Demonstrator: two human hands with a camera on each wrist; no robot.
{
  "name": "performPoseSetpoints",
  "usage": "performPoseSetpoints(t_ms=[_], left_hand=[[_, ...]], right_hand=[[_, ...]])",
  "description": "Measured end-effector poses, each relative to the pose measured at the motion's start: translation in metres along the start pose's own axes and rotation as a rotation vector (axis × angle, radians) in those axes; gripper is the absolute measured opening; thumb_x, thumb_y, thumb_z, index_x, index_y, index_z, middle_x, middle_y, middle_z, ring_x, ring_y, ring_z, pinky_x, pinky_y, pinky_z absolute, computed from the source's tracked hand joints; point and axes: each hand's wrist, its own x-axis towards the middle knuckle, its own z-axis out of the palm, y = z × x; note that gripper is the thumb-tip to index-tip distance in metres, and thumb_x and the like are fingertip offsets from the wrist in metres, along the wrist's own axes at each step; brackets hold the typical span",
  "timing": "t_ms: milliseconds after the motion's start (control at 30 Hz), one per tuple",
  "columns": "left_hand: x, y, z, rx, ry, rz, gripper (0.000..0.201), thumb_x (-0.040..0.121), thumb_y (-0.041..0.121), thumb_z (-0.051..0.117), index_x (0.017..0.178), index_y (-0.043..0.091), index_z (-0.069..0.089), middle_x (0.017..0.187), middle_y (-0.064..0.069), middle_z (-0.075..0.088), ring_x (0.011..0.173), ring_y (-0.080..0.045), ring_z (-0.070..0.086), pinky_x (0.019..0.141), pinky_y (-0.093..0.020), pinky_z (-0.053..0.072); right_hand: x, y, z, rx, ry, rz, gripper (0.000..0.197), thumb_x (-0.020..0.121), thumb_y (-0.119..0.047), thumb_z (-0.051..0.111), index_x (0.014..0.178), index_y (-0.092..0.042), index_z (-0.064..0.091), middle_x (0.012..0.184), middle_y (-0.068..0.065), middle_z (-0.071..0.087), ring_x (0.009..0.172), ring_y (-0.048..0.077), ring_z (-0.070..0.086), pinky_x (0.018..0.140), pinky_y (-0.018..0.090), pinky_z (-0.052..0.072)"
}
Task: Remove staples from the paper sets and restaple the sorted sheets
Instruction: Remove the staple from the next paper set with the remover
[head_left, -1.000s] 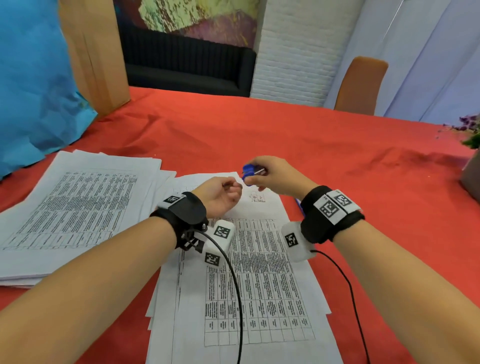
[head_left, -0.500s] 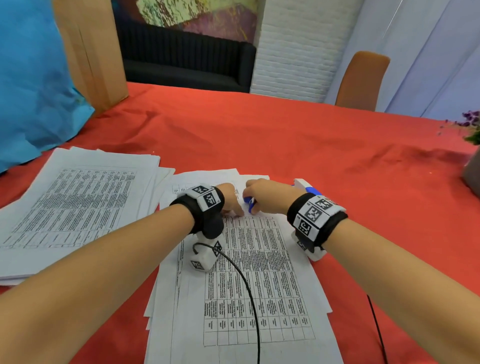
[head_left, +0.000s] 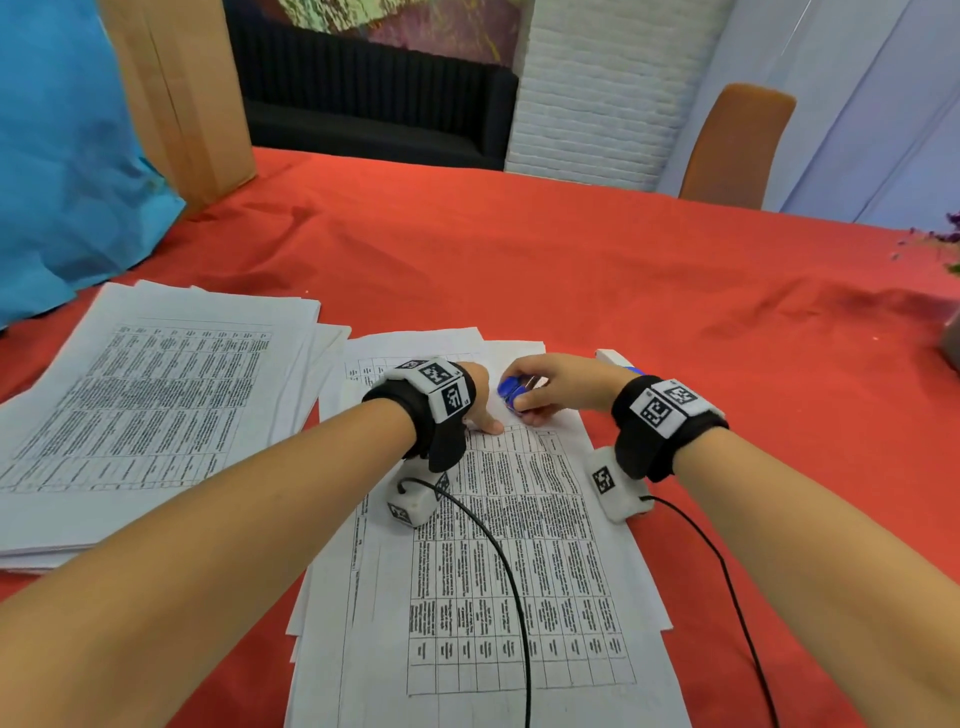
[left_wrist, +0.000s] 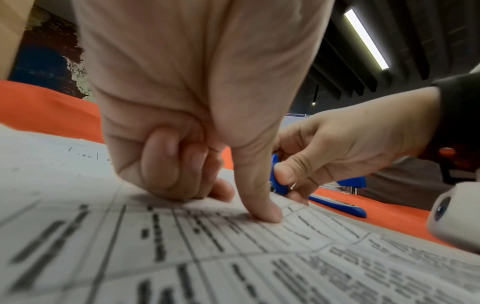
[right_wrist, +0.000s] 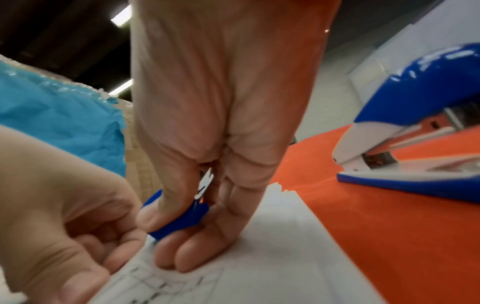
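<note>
A stapled paper set (head_left: 519, 545) with printed tables lies on the red tablecloth (head_left: 571, 260) in front of me. My left hand (head_left: 483, 415) rests on its top part with fingers curled under and the thumb (left_wrist: 265, 214) pressing the sheet down. Just to the right, my right hand (head_left: 545, 389) pinches a small blue staple remover (head_left: 511, 391) between thumb and fingers, its lower fingers (right_wrist: 197, 253) on the paper. The remover (left_wrist: 278, 181) sits close beside the left thumb. The staple itself is hidden. A blue and white stapler (right_wrist: 415, 123) lies on the cloth behind the right hand.
A thick stack of printed sheets (head_left: 145, 415) lies at the left. A blue bag (head_left: 62, 156) and a cardboard box (head_left: 182, 93) stand at the back left, a chair (head_left: 732, 145) beyond the far edge, a plant (head_left: 950, 249) at the right edge. Wrist cables (head_left: 509, 597) trail over the paper.
Both hands came down from above the sheets onto the top of the paper set. The staple remover now sits low beside the left thumb.
</note>
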Motion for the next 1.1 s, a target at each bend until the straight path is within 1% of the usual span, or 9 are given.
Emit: performPoseSetpoints(t_ms=[67, 133, 300, 433, 567, 667, 867, 1000, 1100], left_hand=[[0.001, -0.002, 0.002, 0.014, 0.013, 0.006, 0.061, 0.083, 0.053, 0.062, 0.12, 0.004, 0.056, 0.091, -0.004, 0.055, 0.081, -0.021, 0.051, 0.052, -0.025, 0.033], [0.003, -0.003, 0.002, 0.018, 0.015, 0.009, 0.062, 0.083, 0.054, 0.062, 0.12, 0.004, 0.055, 0.091, -0.004, 0.054, 0.082, -0.022, 0.05, 0.051, -0.025, 0.032], [0.006, -0.004, 0.004, 0.003, -0.003, 0.006, 0.063, 0.083, 0.054, 0.062, 0.12, 0.004, 0.055, 0.092, -0.004, 0.055, 0.082, -0.022, 0.051, 0.068, -0.028, 0.039], [0.006, -0.005, 0.006, 0.003, 0.007, 0.007, 0.063, 0.082, 0.056, 0.061, 0.118, 0.005, 0.055, 0.092, -0.005, 0.056, 0.081, -0.022, 0.053, 0.071, -0.029, 0.041], [0.006, -0.006, 0.006, -0.007, 0.019, 0.002, 0.065, 0.08, 0.056, 0.063, 0.121, 0.006, 0.054, 0.091, -0.003, 0.058, 0.078, -0.021, 0.056, 0.07, -0.029, 0.044], [0.005, -0.006, 0.007, 0.01, 0.023, 0.001, 0.065, 0.081, 0.056, 0.063, 0.121, 0.006, 0.054, 0.093, -0.003, 0.057, 0.081, -0.021, 0.055, 0.07, -0.029, 0.042], [0.004, -0.005, 0.005, -0.009, 0.006, -0.003, 0.054, 0.082, 0.052, 0.063, 0.113, 0.008, 0.06, 0.089, -0.004, 0.059, 0.079, -0.021, 0.055, 0.071, -0.028, 0.043], [0.002, -0.003, 0.004, 0.001, -0.006, -0.002, 0.056, 0.083, 0.053, 0.062, 0.116, 0.008, 0.057, 0.096, -0.005, 0.059, 0.086, -0.022, 0.056, 0.076, -0.03, 0.043], [0.001, -0.002, 0.003, 0.011, -0.008, -0.003, 0.054, 0.084, 0.052, 0.06, 0.116, 0.009, 0.055, 0.099, -0.005, 0.057, 0.088, -0.022, 0.054, 0.079, -0.031, 0.043]], right_hand=[[0.0, 0.004, -0.002, 0.147, -0.013, 0.022, 0.022, 0.093, 0.001, 0.056, 0.114, -0.003, 0.055, 0.093, 0.01, 0.056, 0.066, 0.017, 0.065, 0.069, 0.027, 0.058], [0.0, 0.006, -0.004, 0.231, -0.015, 0.035, 0.024, 0.094, 0.001, 0.055, 0.118, 0.001, 0.053, 0.089, 0.011, 0.056, 0.065, 0.016, 0.065, 0.068, 0.027, 0.058], [-0.001, 0.008, -0.004, 0.33, -0.043, 0.041, 0.02, 0.096, -0.002, 0.051, 0.116, -0.002, 0.052, 0.081, 0.01, 0.058, 0.065, 0.013, 0.063, 0.071, 0.027, 0.059], [0.0, 0.005, -0.003, 0.285, -0.022, 0.05, 0.019, 0.095, -0.003, 0.053, 0.114, -0.004, 0.054, 0.083, 0.011, 0.058, 0.064, 0.014, 0.063, 0.069, 0.028, 0.059], [0.0, -0.001, -0.001, 0.033, 0.01, 0.038, 0.018, 0.092, -0.001, 0.059, 0.108, -0.009, 0.059, 0.095, 0.01, 0.058, 0.065, 0.017, 0.064, 0.068, 0.032, 0.058], [-0.001, -0.008, 0.004, -0.084, 0.031, 0.028, 0.015, 0.093, -0.003, 0.057, 0.108, -0.007, 0.057, 0.094, 0.009, 0.059, 0.063, 0.015, 0.064, 0.07, 0.033, 0.059], [-0.002, -0.015, 0.003, -0.003, 0.038, 0.022, 0.014, 0.094, -0.007, 0.056, 0.108, -0.004, 0.057, 0.091, 0.015, 0.061, 0.067, 0.017, 0.063, 0.072, 0.032, 0.058], [-0.006, -0.016, 0.004, 0.081, 0.008, 0.062, 0.009, 0.096, -0.009, 0.054, 0.104, -0.006, 0.057, 0.081, 0.011, 0.061, 0.069, 0.017, 0.062, 0.07, 0.033, 0.056], [-0.009, -0.02, 0.002, 0.093, -0.017, 0.078, 0.008, 0.097, -0.01, 0.052, 0.103, -0.006, 0.056, 0.08, 0.009, 0.06, 0.068, 0.017, 0.062, 0.071, 0.034, 0.056]])
